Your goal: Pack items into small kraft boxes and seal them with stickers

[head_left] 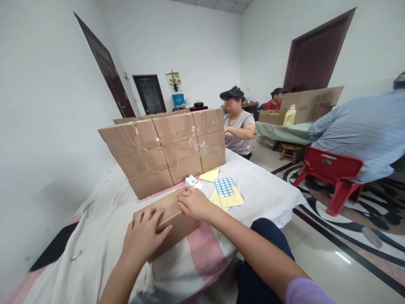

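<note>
A closed brown cardboard box [175,238] lies on the cloth-covered table right in front of me. My left hand [144,232] rests over its left end, fingers spread on the top and the thumb apart along the near side. Across the right end of the top lies my right hand [194,204], its fingers slightly bent and the palm lowered onto the box. Just beyond the right fingers is a small white tape-like item [193,182]. Yellow sheets [236,200] and a sheet of blue-bordered labels [224,186] lie to the right.
Stacked, taped cardboard boxes [180,147] form a wall across the table's far side. A co-worker [240,126] is beyond its right end. On the right, another person sits on a red chair [333,164] near a second table with a yellow bottle [289,117].
</note>
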Motion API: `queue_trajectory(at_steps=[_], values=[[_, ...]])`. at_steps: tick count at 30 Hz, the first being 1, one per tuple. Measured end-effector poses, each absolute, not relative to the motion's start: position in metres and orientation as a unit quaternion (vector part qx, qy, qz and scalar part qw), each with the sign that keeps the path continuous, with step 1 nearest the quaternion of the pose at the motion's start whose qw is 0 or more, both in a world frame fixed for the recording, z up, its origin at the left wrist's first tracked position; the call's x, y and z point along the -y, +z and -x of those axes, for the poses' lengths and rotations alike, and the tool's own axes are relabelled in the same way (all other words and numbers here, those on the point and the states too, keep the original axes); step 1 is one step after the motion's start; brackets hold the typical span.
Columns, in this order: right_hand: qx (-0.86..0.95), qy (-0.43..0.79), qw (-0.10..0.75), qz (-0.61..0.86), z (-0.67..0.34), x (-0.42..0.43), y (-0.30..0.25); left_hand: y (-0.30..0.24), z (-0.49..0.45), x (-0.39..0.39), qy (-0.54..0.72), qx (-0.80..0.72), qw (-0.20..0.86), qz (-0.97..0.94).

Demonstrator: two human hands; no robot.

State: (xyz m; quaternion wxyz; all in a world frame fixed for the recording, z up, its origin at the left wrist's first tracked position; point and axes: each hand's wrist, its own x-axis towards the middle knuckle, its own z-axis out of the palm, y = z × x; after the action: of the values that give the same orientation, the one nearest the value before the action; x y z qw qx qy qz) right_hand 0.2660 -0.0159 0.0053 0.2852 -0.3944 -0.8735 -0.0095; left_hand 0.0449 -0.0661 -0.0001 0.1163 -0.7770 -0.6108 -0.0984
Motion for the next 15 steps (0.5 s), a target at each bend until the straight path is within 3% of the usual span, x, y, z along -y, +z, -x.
queue_trajectory(at_steps=[6, 9, 15], values=[[0.845, 0.111, 0.388, 0.351, -0.268, 0.002, -0.005, 0.001, -0.039, 0.064, -0.107, 0.620, 0.107, 0.770], [0.760, 0.194, 0.439, 0.437, -0.279, -0.028, -0.011, -0.002, -0.021, 0.056, -0.125, 0.616, 0.091, 0.772], [0.671, 0.192, 0.420, 0.581, -0.323, -0.112, -0.032, -0.013, 0.025, 0.039, -0.142, 0.632, 0.129, 0.751]])
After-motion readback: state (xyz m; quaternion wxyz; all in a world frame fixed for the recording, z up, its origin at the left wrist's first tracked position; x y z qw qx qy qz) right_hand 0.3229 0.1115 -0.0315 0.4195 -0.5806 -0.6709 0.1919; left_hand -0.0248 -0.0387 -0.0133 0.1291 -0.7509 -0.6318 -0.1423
